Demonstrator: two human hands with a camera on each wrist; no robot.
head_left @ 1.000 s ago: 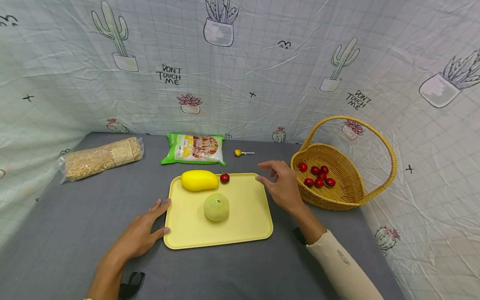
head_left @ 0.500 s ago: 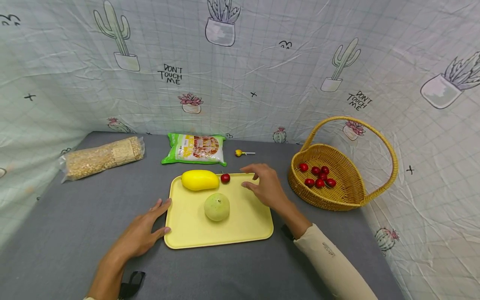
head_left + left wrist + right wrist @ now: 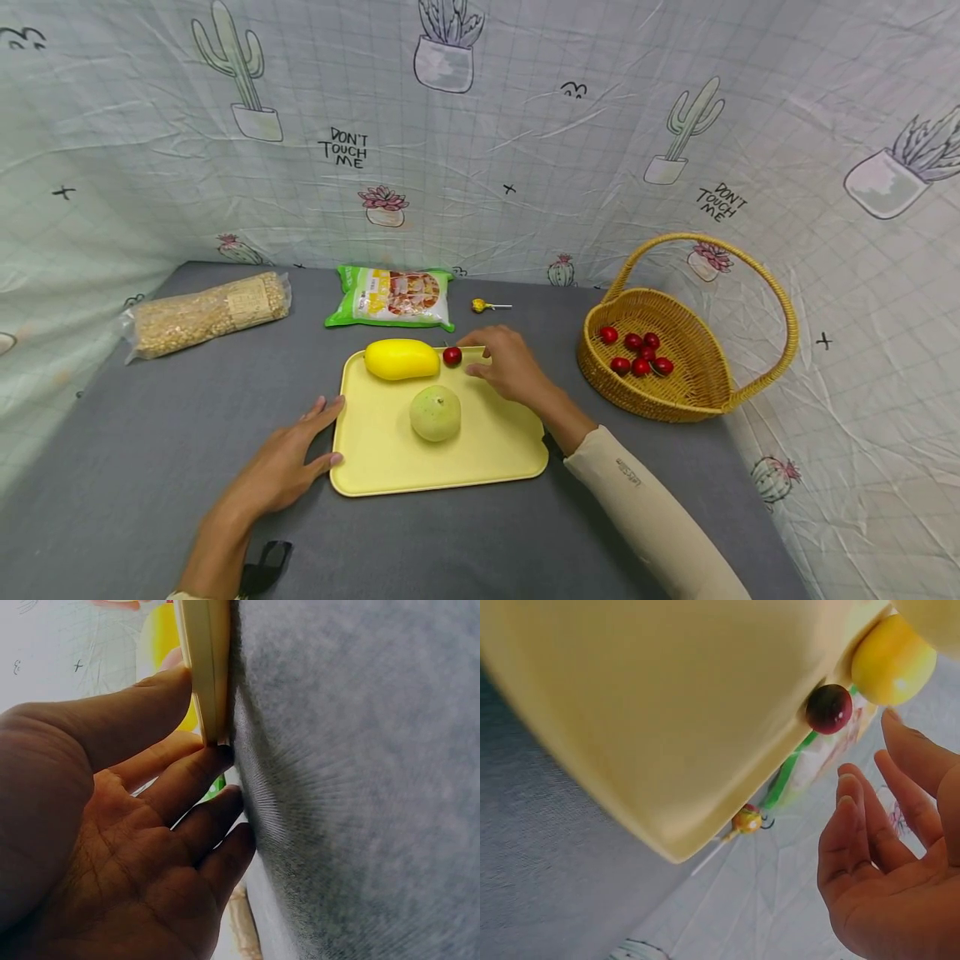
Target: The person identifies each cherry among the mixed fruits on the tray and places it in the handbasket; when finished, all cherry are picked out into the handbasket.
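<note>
A pale yellow tray [image 3: 375, 454] lies on the grey table, bearing a yellow mango [image 3: 402, 359], a pale green round fruit [image 3: 436, 414] and one red cherry [image 3: 452, 356] by its far rim. My left hand [image 3: 279, 467] touches the tray's left edge with thumb and fingertips; in the left wrist view the tray's side [image 3: 206, 667] meets the thumb and fingers, which are mostly straight. Over the tray's far right part, my right hand [image 3: 508, 364] hangs with fingers loosely bent and nothing between them. Its fingertips are just right of the cherry.
A wicker basket [image 3: 712, 350] with a tall handle holds several cherries at the right. Behind the tray lie a green and white food packet [image 3: 397, 298] and a lollipop [image 3: 480, 306]. A clear bag of beige kernels [image 3: 206, 317] lies at the back left.
My right hand has moved left from beside the basket, across the tray's right part, to close by the cherry. The left hand has stayed at the tray's edge.
</note>
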